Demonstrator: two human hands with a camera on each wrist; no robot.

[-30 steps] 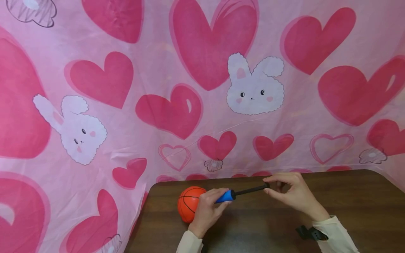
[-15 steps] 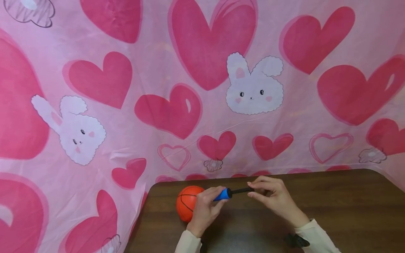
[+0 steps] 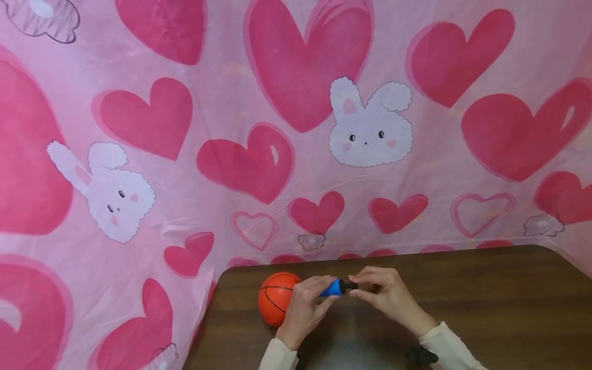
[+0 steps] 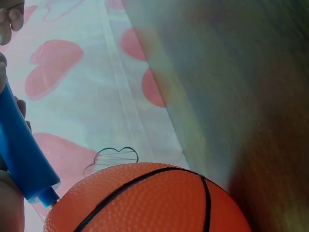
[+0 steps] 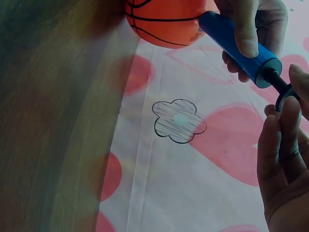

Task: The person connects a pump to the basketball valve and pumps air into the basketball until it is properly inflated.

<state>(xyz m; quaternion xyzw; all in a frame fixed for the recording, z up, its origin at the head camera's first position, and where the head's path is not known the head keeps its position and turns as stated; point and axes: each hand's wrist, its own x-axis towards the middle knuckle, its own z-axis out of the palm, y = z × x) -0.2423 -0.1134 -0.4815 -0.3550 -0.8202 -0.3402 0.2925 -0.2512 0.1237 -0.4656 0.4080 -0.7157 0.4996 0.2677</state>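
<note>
My left hand (image 3: 302, 308) grips the blue barrel of a small hand pump (image 3: 331, 289). The black T-shaped pump handle (image 5: 287, 98) is pinched between the thumb and fingers of my right hand (image 3: 390, 295), and only a short length of black rod shows between handle and barrel. An orange ball with black basketball lines (image 3: 274, 298) sits just left of my left hand, which covers part of it. In the left wrist view, the narrow tip of the pump (image 4: 21, 140) meets the side of the ball (image 4: 149, 205).
Both hands are over a dark wooden table (image 3: 499, 303) with rounded corners. A pink cloth (image 3: 213, 108) with hearts and rabbit faces hangs behind it and at its left. A black wrist device (image 3: 421, 355) shows beside my right sleeve.
My right hand has moved left toward my left hand, pushing the pump's rod into the barrel. The left hand and the ball have stayed nearly in place.
</note>
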